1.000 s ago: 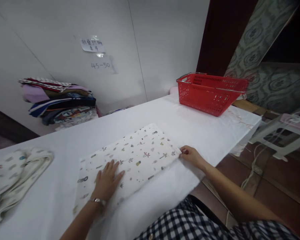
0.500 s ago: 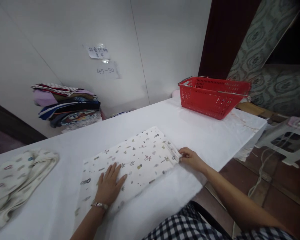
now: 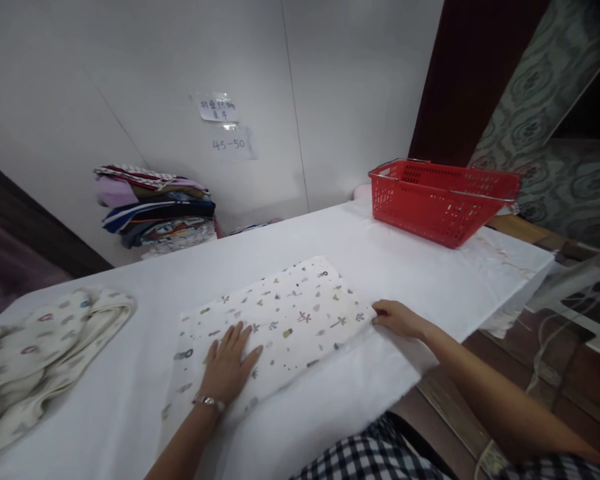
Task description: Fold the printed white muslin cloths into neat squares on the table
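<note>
Saw a white counter (image 3: pixel 290 241); found a printed cloth (image 3: pixel 280 333) spread mostly flat near its front edge; noted a rumpled cloth (image 3: pixel 45 353) at the left end, a red basket (image 3: pixel 430 215) standing toward the right.

Crumpled cloth (image 3: pixel 50 333) partly off-frame, left.

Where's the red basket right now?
In the head view, the red basket stands at the upper right, on the far right part of the white table, beyond the right hand and the printed cloth.
</note>
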{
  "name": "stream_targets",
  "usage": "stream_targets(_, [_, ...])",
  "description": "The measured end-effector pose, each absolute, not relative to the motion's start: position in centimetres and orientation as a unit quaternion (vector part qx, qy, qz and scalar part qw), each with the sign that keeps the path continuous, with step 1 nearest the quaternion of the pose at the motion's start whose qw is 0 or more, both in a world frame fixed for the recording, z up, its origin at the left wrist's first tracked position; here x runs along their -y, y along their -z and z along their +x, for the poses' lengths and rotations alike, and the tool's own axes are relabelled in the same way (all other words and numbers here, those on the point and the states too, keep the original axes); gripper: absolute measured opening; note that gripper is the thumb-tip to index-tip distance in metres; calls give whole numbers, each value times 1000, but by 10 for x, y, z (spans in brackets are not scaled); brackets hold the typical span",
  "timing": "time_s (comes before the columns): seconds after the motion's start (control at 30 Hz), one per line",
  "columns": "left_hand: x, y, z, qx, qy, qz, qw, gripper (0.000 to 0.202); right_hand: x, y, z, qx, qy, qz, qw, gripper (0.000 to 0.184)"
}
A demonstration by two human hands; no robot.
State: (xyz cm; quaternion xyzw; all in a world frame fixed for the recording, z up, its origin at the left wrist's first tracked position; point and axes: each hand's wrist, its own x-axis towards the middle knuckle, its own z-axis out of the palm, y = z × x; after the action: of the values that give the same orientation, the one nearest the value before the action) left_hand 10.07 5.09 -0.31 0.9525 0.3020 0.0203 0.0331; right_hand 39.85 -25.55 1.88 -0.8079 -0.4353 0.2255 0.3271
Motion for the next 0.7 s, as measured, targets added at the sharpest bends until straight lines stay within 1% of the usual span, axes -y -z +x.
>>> stream_targets(0.07, [-51, 2, 101, -302, -17, 952, 39, 59, 256, -21, 397, 420, -248, -809, 327, 13])
stream_targets(0.13, [-50, 2, 101, -304, -12, 951, 44, 60, 257, -25, 394, 401, -303, -795, 340, 14])
stream_targets(0.23, [-50, 3, 101, -306, -12, 951, 51, 61, 259, -30, 389, 356, -415, -749, 373, 25])
stream_targets(0.27, [-51, 4, 101, -305, -16, 951, 53, 61, 260, -30, 388, 337, -436, -741, 384, 29])
stream_targets(0.33, [-51, 6, 100, -302, -28, 951, 55, 61, 260, -26, 387, 302, -441, -740, 408, 34])
stream_targets(0.43, [-52, 9, 99, -297, -49, 952, 55, 60, 257, -17, 387, 275, -400, -764, 425, 38])
stream_targets(0.5, [-52, 9, 99, -295, -54, 952, 55, 60, 255, -13, 388, 275, -376, -790, 398, 36])
stream_targets(0.57, [-51, 9, 99, -296, -49, 952, 60, 61, 255, -14, 387, 286, -343, -830, 335, 32])
stream_targets(0.6, [-51, 8, 98, -298, -46, 951, 64, 62, 255, -16, 386, 296, -308, -856, 293, 29])
stream_targets(0.63, [-51, 8, 98, -299, -44, 951, 68, 62, 254, -19, 384, 308, -254, -882, 250, 27])
stream_targets(0.7, [-49, 8, 99, -301, -43, 950, 79, 62, 249, -28, 375, 349, -108, -911, 190, 33])
